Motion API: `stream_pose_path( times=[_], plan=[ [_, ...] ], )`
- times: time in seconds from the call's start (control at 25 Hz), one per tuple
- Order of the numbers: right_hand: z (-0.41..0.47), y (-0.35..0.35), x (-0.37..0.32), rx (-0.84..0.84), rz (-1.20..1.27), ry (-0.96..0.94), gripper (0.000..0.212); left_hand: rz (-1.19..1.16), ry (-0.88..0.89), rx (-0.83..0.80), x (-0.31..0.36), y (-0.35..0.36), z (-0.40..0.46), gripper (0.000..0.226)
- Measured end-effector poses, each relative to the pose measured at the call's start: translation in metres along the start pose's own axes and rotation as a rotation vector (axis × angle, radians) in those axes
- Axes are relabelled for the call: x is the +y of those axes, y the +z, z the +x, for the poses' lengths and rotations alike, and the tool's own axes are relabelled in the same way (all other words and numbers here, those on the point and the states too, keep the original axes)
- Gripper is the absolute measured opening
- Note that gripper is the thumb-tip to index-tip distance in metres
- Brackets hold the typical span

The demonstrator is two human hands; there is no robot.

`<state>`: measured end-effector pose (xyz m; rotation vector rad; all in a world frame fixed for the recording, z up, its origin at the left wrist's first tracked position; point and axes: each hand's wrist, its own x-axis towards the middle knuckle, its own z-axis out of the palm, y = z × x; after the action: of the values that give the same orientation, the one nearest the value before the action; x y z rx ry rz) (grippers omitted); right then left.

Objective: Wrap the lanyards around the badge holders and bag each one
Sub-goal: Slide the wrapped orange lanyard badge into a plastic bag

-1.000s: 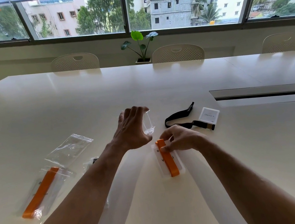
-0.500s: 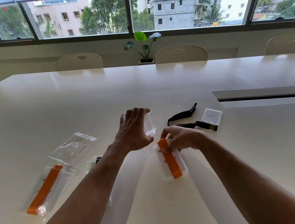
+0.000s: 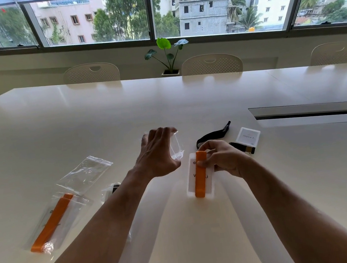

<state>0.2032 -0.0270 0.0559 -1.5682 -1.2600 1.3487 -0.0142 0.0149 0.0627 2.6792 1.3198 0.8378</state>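
Observation:
My right hand [image 3: 221, 160] pinches the top end of a white badge holder [image 3: 199, 178] wrapped lengthwise with an orange lanyard [image 3: 199, 175]; its lower end rests on the table. Just left of it, my left hand [image 3: 159, 153] holds a clear plastic bag [image 3: 176, 147] up off the table, fingers curled over its top edge. A second badge holder [image 3: 248, 137] with a black lanyard [image 3: 212, 136] lies unwrapped beyond my right hand. At the left, a bagged orange-lanyard badge [image 3: 51, 222] lies flat.
An empty clear bag [image 3: 86, 173] lies left of my left arm, and another bagged item with a dark lanyard [image 3: 111, 190] is partly hidden behind that arm. A cable slot [image 3: 312, 110] runs along the white table at the right. Chairs and a potted plant [image 3: 167, 54] stand beyond the far edge.
Both hands keep nearly the same pose. The right hand has tipped the orange-wrapped badge holder a little more upright beside the bag held by the left hand.

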Motion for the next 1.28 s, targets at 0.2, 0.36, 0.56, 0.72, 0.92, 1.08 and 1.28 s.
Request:
stream_pose_path(
  times=[0.2,0.36,0.56,0.72,0.92,1.08,1.28],
  plan=[
    [-0.009,-0.014,-0.014,0.217,0.250,-0.099,0.034,0.001,-0.069,-0.080,0.003,0.001,0.003,0.082],
    [-0.015,-0.020,-0.031,0.416,0.379,-0.151,0.035,0.009,-0.153,-0.138,0.007,0.004,0.005,0.088],
    [-0.017,-0.011,-0.042,0.515,0.513,-0.210,0.034,0.045,-0.176,-0.149,0.016,0.009,0.006,0.092],
    [-0.012,0.004,-0.039,0.552,0.439,-0.211,0.035,0.025,-0.186,-0.119,0.021,0.012,0.008,0.090],
    [-0.008,0.019,-0.036,0.642,0.333,-0.240,0.033,-0.015,-0.211,-0.107,0.027,0.017,0.008,0.087],
    [-0.008,0.032,-0.032,0.620,0.241,-0.246,0.030,-0.046,-0.224,-0.085,0.030,0.016,0.009,0.085],
    [-0.010,0.045,-0.033,0.581,0.106,-0.244,0.032,-0.087,-0.223,-0.051,0.035,0.016,0.009,0.086]
  ],
)
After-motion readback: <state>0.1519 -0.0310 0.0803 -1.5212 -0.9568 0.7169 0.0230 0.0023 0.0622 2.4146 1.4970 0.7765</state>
